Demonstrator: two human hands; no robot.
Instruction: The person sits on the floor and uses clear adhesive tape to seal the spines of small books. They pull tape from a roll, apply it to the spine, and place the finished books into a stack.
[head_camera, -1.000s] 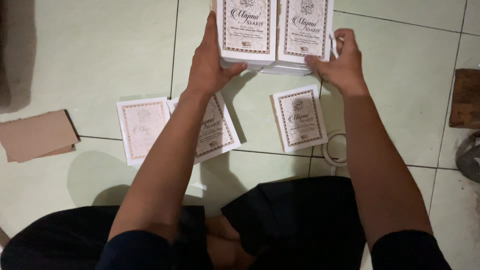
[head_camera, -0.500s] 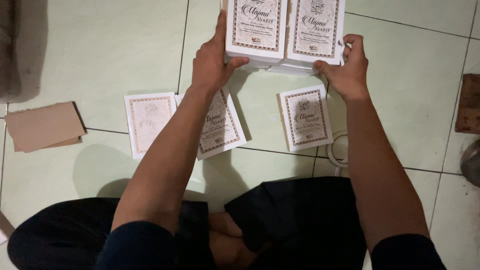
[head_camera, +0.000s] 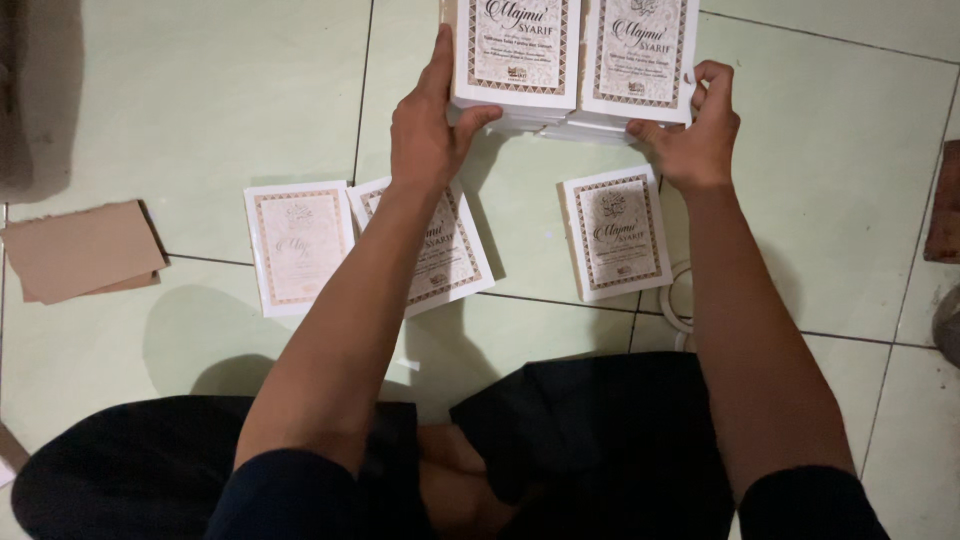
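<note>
The floor is laid with large, pale green glazed tiles (head_camera: 200, 90) divided by thin dark grout lines. Light falls dimly from above, leaving soft shadows and darker edges at left and right.

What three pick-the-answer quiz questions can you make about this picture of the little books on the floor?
1. Where is the brown cardboard piece?
A. Far left on the floor
B. Under the stacks
C. On the person's lap

2. How many single booklets lie flat on the tiled floor near the arms?
A. One
B. Three
C. Six

3. What are the left hand and right hand doing?
A. Resting on the knees
B. Pressing the sides of two book stacks
C. Holding the cardboard

Answers: 1 A, it lies at the left edge; 2 B, two lie left and one right; 3 B, each hand grips an outer side.
</note>
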